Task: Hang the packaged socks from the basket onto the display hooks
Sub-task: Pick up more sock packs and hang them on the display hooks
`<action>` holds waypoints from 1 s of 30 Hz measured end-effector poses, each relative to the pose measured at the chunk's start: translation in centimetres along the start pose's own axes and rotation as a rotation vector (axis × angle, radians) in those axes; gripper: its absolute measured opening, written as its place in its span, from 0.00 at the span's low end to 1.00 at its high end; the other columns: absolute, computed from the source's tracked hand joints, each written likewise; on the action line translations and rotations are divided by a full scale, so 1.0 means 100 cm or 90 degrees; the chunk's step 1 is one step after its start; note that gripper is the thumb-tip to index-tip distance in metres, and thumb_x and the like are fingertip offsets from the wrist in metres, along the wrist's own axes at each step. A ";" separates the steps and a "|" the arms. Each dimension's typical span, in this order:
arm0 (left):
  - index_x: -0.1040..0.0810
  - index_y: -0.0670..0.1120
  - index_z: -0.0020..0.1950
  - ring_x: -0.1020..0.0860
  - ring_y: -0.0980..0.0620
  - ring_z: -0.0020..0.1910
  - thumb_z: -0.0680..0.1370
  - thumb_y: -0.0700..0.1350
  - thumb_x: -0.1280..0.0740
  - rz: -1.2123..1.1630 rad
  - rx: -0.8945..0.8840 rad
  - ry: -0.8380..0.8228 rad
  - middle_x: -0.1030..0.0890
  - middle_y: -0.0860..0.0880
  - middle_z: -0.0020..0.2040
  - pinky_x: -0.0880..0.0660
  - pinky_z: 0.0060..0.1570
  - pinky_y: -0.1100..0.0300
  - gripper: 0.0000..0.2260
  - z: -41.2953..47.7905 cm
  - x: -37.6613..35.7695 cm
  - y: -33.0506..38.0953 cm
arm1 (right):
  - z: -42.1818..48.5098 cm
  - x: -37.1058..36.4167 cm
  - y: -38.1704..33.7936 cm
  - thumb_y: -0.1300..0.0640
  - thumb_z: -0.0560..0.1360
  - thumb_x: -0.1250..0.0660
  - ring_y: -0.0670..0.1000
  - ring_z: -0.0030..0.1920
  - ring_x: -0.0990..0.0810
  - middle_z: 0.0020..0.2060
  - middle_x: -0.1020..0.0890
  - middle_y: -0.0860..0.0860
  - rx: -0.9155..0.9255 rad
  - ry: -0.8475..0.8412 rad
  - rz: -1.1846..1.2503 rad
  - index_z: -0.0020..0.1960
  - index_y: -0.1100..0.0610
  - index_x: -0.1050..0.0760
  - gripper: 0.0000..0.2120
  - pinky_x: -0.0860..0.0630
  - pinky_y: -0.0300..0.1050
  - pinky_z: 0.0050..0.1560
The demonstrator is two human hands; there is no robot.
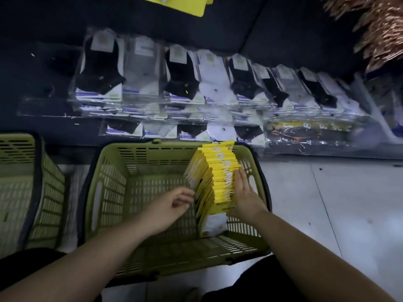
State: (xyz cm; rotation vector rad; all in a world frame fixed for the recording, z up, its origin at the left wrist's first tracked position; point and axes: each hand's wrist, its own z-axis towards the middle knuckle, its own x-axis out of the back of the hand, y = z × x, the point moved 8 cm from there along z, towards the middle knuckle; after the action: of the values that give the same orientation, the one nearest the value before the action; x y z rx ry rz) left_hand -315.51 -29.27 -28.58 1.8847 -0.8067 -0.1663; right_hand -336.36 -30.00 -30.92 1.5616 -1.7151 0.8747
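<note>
A dark display wall point(283, 29) fills the upper half of the view, from 9 round to 3 o'clock. Pale floor point(338, 203) lies at 4 o'clock.

A green basket point(139, 147) sits low in the middle, toward 6 o'clock, and both forearms reach into it. A second basket point(26, 192) of the same green stands just beside it at 9 o'clock.

A row of hung socks point(181, 77), black, grey and white in clear bags, crosses the wall at 12 o'clock, with more rows overlapping below it. Copper tinsel point(379, 29) hangs at 2 o'clock. A yellow card point(183, 5) is cut off by the frame edge at 12 o'clock.

The packs point(220, 177), with yellow header cards, stand on edge in a fanned stack inside the basket. They lean along its 3 o'clock wall, running from its 1 o'clock corner down toward 5 o'clock.

The right hand point(244, 195) lies flat against the 3 o'clock side of the stack, fingers straight and pressed together, pointing to 12 o'clock.

The left hand point(172, 205) is curled at the 9 o'clock side of the stack, its thumb and fingertips pinching the pack edges there.
</note>
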 end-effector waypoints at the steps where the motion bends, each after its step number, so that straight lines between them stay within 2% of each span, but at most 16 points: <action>1: 0.27 0.47 0.63 0.27 0.68 0.48 0.80 0.37 0.38 -0.003 0.000 0.003 0.21 0.52 0.56 0.34 0.42 0.81 0.13 0.003 -0.001 -0.001 | 0.002 -0.005 0.000 0.49 0.69 0.25 0.58 0.77 0.51 0.75 0.69 0.57 -0.006 0.010 -0.006 0.75 0.60 0.71 0.60 0.38 0.48 0.71; 3: 0.27 0.45 0.64 0.27 0.67 0.47 0.80 0.36 0.38 -0.005 0.001 0.008 0.21 0.51 0.57 0.34 0.41 0.82 0.14 0.006 0.000 -0.004 | 0.006 -0.008 -0.003 0.50 0.71 0.27 0.59 0.77 0.47 0.75 0.67 0.59 -0.016 0.049 -0.014 0.75 0.60 0.69 0.56 0.32 0.46 0.66; 5: 0.28 0.46 0.65 0.27 0.65 0.48 0.80 0.37 0.38 0.007 0.009 0.003 0.22 0.51 0.58 0.34 0.41 0.82 0.14 0.007 -0.001 -0.008 | 0.008 -0.006 -0.004 0.47 0.71 0.28 0.59 0.74 0.40 0.76 0.60 0.60 -0.017 0.094 -0.031 0.76 0.59 0.63 0.52 0.29 0.46 0.62; 7: 0.28 0.46 0.65 0.27 0.65 0.48 0.80 0.37 0.38 0.011 0.014 -0.004 0.22 0.52 0.58 0.34 0.41 0.83 0.14 0.008 -0.002 -0.012 | 0.007 -0.003 -0.006 0.41 0.69 0.28 0.60 0.71 0.36 0.75 0.52 0.62 -0.007 0.131 -0.074 0.76 0.59 0.57 0.51 0.31 0.47 0.64; 9: 0.27 0.46 0.65 0.28 0.68 0.47 0.80 0.37 0.38 0.007 0.016 -0.009 0.22 0.52 0.58 0.34 0.40 0.83 0.14 0.009 -0.002 -0.014 | 0.003 0.000 -0.008 0.37 0.67 0.29 0.60 0.70 0.36 0.74 0.46 0.62 0.009 0.167 -0.136 0.75 0.59 0.52 0.50 0.34 0.49 0.67; 12: 0.28 0.48 0.65 0.28 0.69 0.48 0.79 0.38 0.38 0.005 0.021 -0.018 0.22 0.55 0.57 0.33 0.40 0.82 0.15 0.009 -0.003 -0.016 | -0.004 0.004 -0.012 0.38 0.65 0.27 0.61 0.66 0.31 0.70 0.35 0.60 0.039 0.218 -0.202 0.73 0.62 0.42 0.48 0.34 0.53 0.67; 15: 0.28 0.50 0.65 0.28 0.70 0.48 0.79 0.38 0.37 0.013 0.017 -0.026 0.23 0.56 0.57 0.33 0.40 0.81 0.15 0.010 -0.007 -0.019 | -0.008 -0.003 -0.019 0.40 0.68 0.28 0.59 0.66 0.31 0.69 0.33 0.59 0.072 0.198 -0.218 0.73 0.63 0.43 0.45 0.35 0.52 0.67; 18: 0.28 0.53 0.63 0.27 0.67 0.52 0.78 0.39 0.35 0.000 0.016 -0.043 0.23 0.56 0.59 0.32 0.43 0.78 0.16 0.011 -0.012 -0.025 | -0.008 -0.009 -0.016 0.45 0.69 0.28 0.57 0.62 0.28 0.63 0.29 0.55 0.055 0.137 -0.081 0.68 0.58 0.43 0.37 0.30 0.49 0.60; 20: 0.30 0.55 0.64 0.26 0.60 0.59 0.77 0.39 0.33 -0.007 0.016 -0.050 0.25 0.57 0.60 0.31 0.51 0.72 0.19 0.011 -0.016 -0.030 | -0.009 -0.007 -0.013 0.48 0.68 0.26 0.56 0.57 0.24 0.59 0.27 0.54 0.026 0.083 0.044 0.65 0.54 0.43 0.35 0.27 0.48 0.50; 22: 0.35 0.55 0.69 0.30 0.57 0.66 0.75 0.40 0.29 0.011 0.010 -0.038 0.28 0.55 0.66 0.33 0.62 0.64 0.27 0.010 -0.017 -0.034 | -0.012 0.005 -0.016 0.48 0.66 0.25 0.54 0.51 0.22 0.57 0.25 0.51 0.032 0.069 0.124 0.65 0.51 0.43 0.37 0.27 0.46 0.45; 23: 0.38 0.54 0.72 0.33 0.57 0.69 0.73 0.41 0.27 0.014 0.000 -0.022 0.31 0.53 0.70 0.36 0.65 0.63 0.32 0.010 -0.016 -0.035 | -0.014 0.014 -0.018 0.47 0.64 0.24 0.53 0.49 0.22 0.57 0.25 0.49 0.045 0.070 0.151 0.65 0.48 0.42 0.37 0.28 0.45 0.43; 25: 0.45 0.52 0.76 0.38 0.58 0.71 0.69 0.41 0.24 -0.011 -0.015 0.011 0.37 0.52 0.73 0.42 0.68 0.66 0.42 0.010 -0.010 -0.033 | -0.021 0.035 -0.029 0.47 0.61 0.22 0.48 0.45 0.23 0.56 0.25 0.45 0.092 0.081 0.189 0.62 0.43 0.41 0.37 0.29 0.41 0.41; 27: 0.50 0.53 0.77 0.39 0.57 0.72 0.65 0.40 0.21 -0.059 -0.022 0.013 0.39 0.51 0.74 0.43 0.71 0.62 0.50 0.010 -0.003 -0.028 | -0.031 0.056 -0.045 0.48 0.59 0.21 0.41 0.39 0.25 0.51 0.24 0.42 0.145 0.080 0.244 0.56 0.37 0.41 0.36 0.31 0.34 0.36; 28: 0.50 0.54 0.76 0.36 0.58 0.71 0.64 0.39 0.20 -0.089 -0.033 0.007 0.38 0.52 0.73 0.40 0.71 0.62 0.51 0.009 0.000 -0.025 | -0.036 0.064 -0.053 0.49 0.58 0.20 0.40 0.38 0.24 0.48 0.24 0.41 0.166 0.073 0.282 0.53 0.35 0.41 0.35 0.31 0.32 0.35; 30: 0.47 0.55 0.71 0.29 0.67 0.61 0.62 0.37 0.20 -0.125 -0.062 0.008 0.32 0.56 0.66 0.33 0.59 0.75 0.49 0.008 0.009 -0.014 | -0.043 0.078 -0.068 0.52 0.57 0.18 0.40 0.40 0.23 0.47 0.24 0.41 0.198 0.060 0.374 0.53 0.35 0.38 0.35 0.27 0.33 0.38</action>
State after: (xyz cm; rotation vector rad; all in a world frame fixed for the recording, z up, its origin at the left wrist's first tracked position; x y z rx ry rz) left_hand -314.54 -30.10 -29.94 1.8689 -0.5943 -0.3097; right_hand -330.10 -31.33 -21.71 1.1719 -2.0780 1.5410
